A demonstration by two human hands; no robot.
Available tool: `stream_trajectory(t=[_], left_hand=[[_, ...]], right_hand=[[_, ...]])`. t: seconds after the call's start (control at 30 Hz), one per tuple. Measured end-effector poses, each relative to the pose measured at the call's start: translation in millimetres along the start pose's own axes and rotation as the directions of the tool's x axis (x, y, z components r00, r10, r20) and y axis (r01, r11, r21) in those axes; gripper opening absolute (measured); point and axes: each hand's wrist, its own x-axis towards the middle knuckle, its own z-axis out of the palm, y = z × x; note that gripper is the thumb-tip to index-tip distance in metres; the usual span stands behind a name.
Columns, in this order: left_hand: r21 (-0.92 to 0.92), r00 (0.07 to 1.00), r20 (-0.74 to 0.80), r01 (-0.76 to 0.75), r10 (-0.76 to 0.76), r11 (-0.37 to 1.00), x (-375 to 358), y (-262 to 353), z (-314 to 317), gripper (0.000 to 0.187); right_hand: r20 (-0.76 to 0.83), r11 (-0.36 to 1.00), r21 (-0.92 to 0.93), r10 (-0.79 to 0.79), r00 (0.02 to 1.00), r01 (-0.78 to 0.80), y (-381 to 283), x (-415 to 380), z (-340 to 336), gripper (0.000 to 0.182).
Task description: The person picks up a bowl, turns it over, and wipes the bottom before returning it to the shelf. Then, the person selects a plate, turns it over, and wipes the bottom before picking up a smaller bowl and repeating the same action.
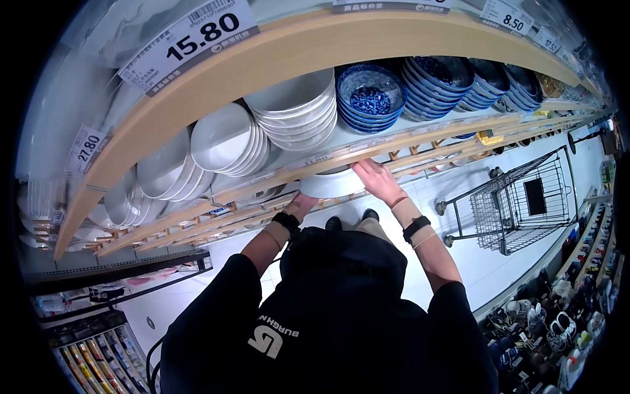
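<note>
A white bowl [333, 186] is held between my two hands just below the front edge of a wooden shelf, which hides its far part. My left hand [304, 204] grips the bowl's left side, its fingers mostly out of sight. On the right side, my right hand [377, 180] lies over the rim with its fingers closed on it. Stacked white bowls [295, 108] stand on the shelf above my hands. Beside them are stacks of blue patterned bowls [371, 98].
A wire shopping cart [522, 203] stands on the floor to the right. The wooden shelf edge [387, 148] runs across above my hands, with price tags along it. Shelves of shoes [538, 322] are at the lower right. A rack of packaged goods [102, 358] stands lower left.
</note>
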Motion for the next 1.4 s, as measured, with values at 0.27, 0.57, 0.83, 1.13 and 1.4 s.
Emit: stream_trajectory(t=[0.27,0.57,0.83,1.13,1.4], left_hand=[[-0.039,0.972,-0.228,-0.072,0.061,0.997,-18.1,13.0,46.8,0.05],[0.753,0.85,0.127,-0.419,0.511,0.508,-10.0,-0.7,58.0,0.036],[0.915,0.84,0.244,-0.364,0.484,0.171,-63.9,17.0,164.6,0.046],[0.729,0.838,0.241,-0.489,0.489,0.479,-110.7,6.1,270.6,0.045],[0.391,0.935,-0.109,-0.272,0.338,0.879,-122.8,-36.3,312.2,0.043]], right_hand=[[-0.124,0.994,0.015,-0.108,0.986,0.11,7.3,-2.6,-29.8,0.03],[-0.144,0.982,0.052,-0.174,0.974,0.183,35.8,-22.1,-61.8,0.027],[-0.109,0.959,0.197,-0.186,0.977,0.204,61.1,-45.3,-107.4,0.03],[0.193,0.734,0.59,0.277,0.941,-0.337,81.5,-91.1,-169.1,0.026],[0.475,0.302,0.751,0.369,0.799,-0.587,97.9,-113.4,-194.7,0.027]])
